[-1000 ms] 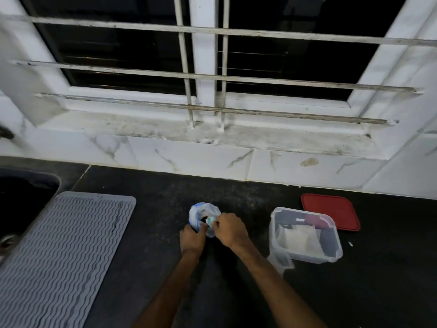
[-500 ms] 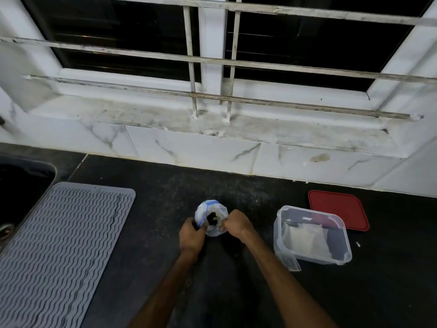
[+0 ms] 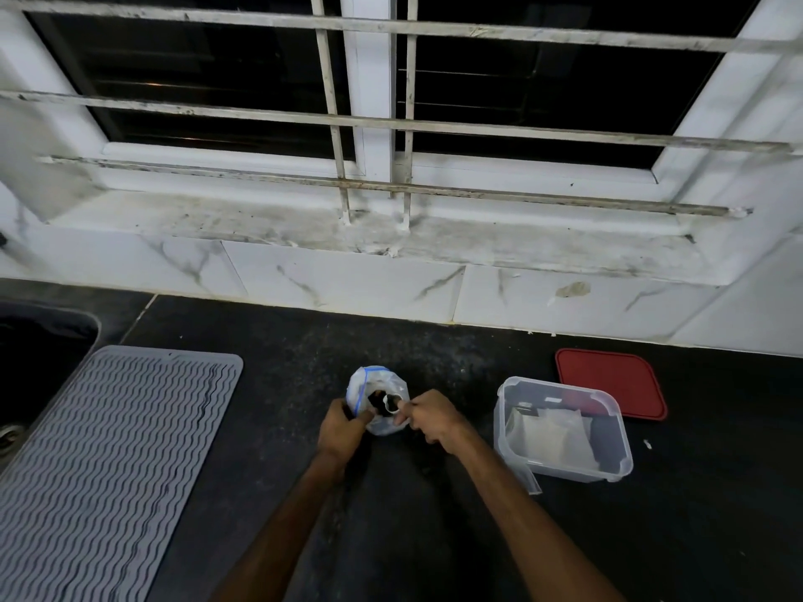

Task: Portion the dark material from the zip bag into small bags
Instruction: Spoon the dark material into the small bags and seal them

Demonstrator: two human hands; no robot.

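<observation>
Nearest to me, both forearms reach out over the black speckled countertop (image 3: pixel 456 354). My left hand (image 3: pixel 343 432) has its fingers curled round the near-left edge of the zip bag (image 3: pixel 380 380), and my right hand (image 3: pixel 434 421) pinches the bag's right rim. There's something small and pale at those fingertips, can't make out what. The bag is crinkly clear plastic with a blue zip strip. It sits on the counter right between the hands, mouth held open, with the dark material (image 3: pixel 376 400) lumped inside.

Left of that lies a grey ribbed mat (image 3: pixel 108 449) with wavy ridges and rounded corners. To the right is a clear rectangular plastic tub (image 3: pixel 560 385) with whitish small bags (image 3: pixel 552 432) inside. Just past it a flat red lid (image 3: pixel 608 382) lies on the counter.

Further back are white marble-look tiles (image 3: pixel 347 284), a grimy sill (image 3: pixel 304 228) and scuffed white window bars (image 3: pixel 478 128) across dark glass.
</observation>
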